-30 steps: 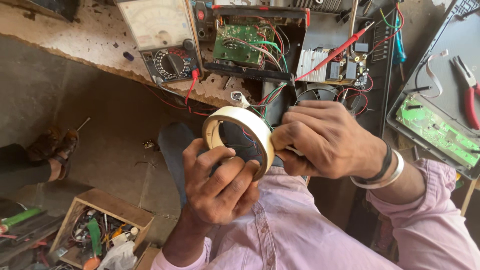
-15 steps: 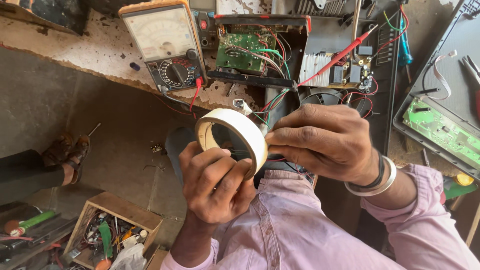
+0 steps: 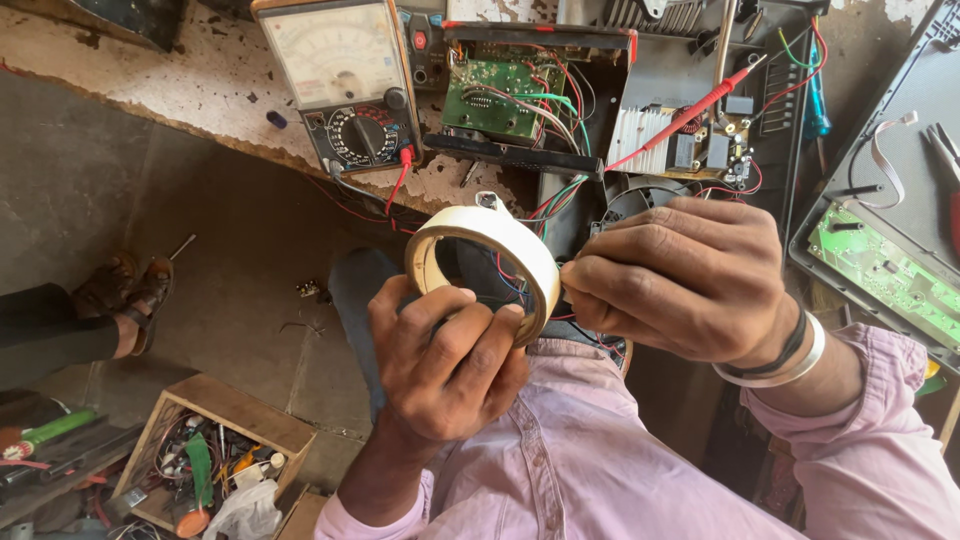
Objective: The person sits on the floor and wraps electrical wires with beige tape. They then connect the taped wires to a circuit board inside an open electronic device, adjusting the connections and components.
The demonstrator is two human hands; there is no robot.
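Note:
A cream roll of masking tape (image 3: 505, 245) is held up in front of my chest. My left hand (image 3: 445, 365) grips its lower edge, with fingers curled through and around the ring. Fingertips of my right hand (image 3: 675, 280) pinch at the roll's right rim; whether they hold a loose tape end is hidden. A bangle and a dark band sit on my right wrist. Behind the roll lies an open electronic device (image 3: 640, 110) with green circuit boards, coloured wires and a red probe (image 3: 685, 118).
An analogue multimeter (image 3: 345, 80) rests on the worn bench edge at top left. Another open case with a green board (image 3: 885, 265) lies at right. On the floor stand a wooden box of parts (image 3: 200, 465) and another person's sandalled foot (image 3: 125, 300).
The view has shifted slightly, so the bench appears lower in the frame. Both hands keep the tape roll, with my right fingers working at its right rim.

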